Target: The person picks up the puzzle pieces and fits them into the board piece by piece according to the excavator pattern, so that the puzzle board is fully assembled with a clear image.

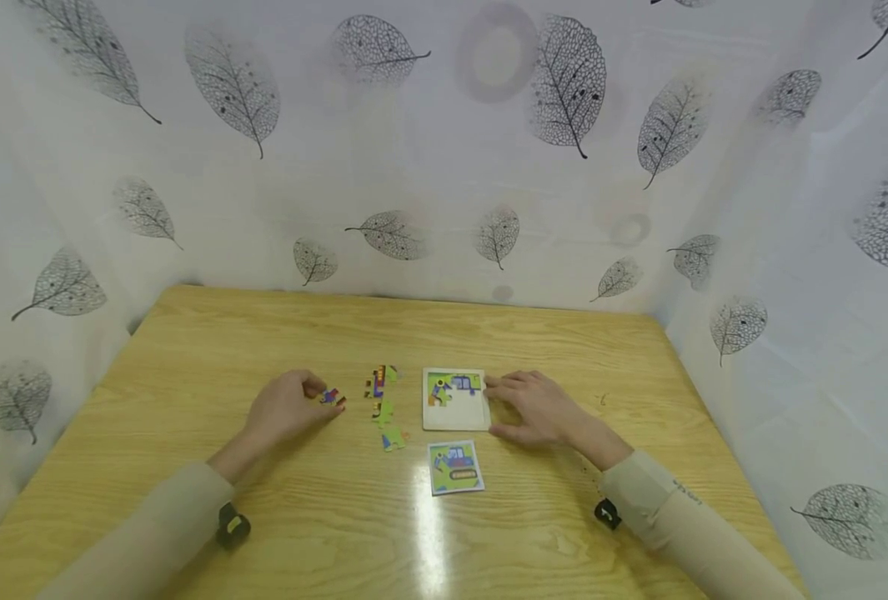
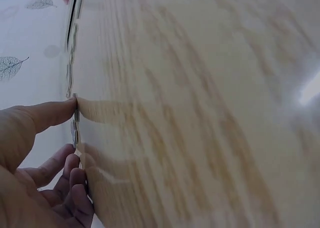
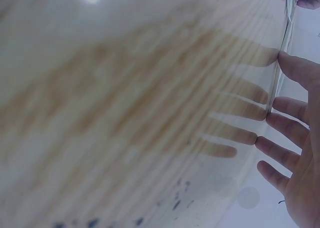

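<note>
Left of the loose pieces, my left hand (image 1: 286, 408) holds a purple and red jigsaw puzzle piece (image 1: 332, 397) between thumb and fingers, at the tabletop. The left wrist view shows this piece (image 2: 76, 130) edge-on, between the thumb and a fingertip. My right hand (image 1: 537, 408) rests by the right edge of a white puzzle tray (image 1: 454, 422), fingers extended and touching its side. Joined pieces (image 1: 439, 390) with part of a blue vehicle fill the tray's top and left; its lower right is bare board. Fingertips of the right hand (image 3: 295, 133) touch the table in the right wrist view.
Several loose puzzle pieces (image 1: 383, 412) lie in a column left of the tray. A square picture card (image 1: 455, 467) with a blue vehicle lies in front of it. A leaf-patterned curtain (image 1: 428, 167) stands behind the wooden table (image 1: 323, 533).
</note>
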The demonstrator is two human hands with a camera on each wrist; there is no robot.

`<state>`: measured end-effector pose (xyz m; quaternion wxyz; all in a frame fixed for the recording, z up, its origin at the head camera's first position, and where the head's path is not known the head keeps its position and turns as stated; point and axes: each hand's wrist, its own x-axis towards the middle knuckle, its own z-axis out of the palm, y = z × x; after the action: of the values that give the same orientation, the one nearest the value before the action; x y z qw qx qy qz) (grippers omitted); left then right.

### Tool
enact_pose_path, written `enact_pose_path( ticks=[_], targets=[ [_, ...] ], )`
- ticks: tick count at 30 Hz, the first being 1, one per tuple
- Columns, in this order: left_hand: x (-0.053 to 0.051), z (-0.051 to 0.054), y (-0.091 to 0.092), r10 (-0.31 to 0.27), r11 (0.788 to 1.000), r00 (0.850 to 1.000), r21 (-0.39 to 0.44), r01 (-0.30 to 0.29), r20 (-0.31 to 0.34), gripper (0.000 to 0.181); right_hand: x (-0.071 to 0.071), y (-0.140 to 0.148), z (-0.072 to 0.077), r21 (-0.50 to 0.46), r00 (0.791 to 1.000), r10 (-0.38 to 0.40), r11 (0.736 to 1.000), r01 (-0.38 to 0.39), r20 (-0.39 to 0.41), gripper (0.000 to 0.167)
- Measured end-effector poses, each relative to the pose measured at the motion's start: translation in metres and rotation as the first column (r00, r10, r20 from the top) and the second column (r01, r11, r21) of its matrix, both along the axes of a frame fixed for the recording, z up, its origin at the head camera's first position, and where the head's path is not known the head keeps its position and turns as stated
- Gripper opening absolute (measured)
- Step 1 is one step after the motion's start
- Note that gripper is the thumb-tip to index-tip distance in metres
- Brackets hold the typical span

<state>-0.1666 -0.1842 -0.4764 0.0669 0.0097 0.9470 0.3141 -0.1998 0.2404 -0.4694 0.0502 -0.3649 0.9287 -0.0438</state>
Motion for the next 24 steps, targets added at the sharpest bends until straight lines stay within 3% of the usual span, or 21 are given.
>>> enact_pose_path(
  ticks=[11,19,24],
  targets=[
    [-0.002,0.001,-0.001,0.004,0.992,1.0,0.129,-0.005,0.011,0.043,0.0,-0.001,0.001,0.008,1.0,-0.002,1.0,0.002,0.004,0.062],
    [-0.005,0.005,0.0,0.017,0.96,0.999,0.278,-0.03,0.049,0.032,0.0,-0.002,0.003,0.012,1.0,0.004,1.0,-0.004,0.001,0.061],
    [-0.012,0.01,0.005,0.023,0.952,0.998,0.303,-0.038,0.051,0.03,0.0,-0.001,0.002,0.013,1.0,0.005,1.0,-0.005,-0.001,0.061]
  ],
)
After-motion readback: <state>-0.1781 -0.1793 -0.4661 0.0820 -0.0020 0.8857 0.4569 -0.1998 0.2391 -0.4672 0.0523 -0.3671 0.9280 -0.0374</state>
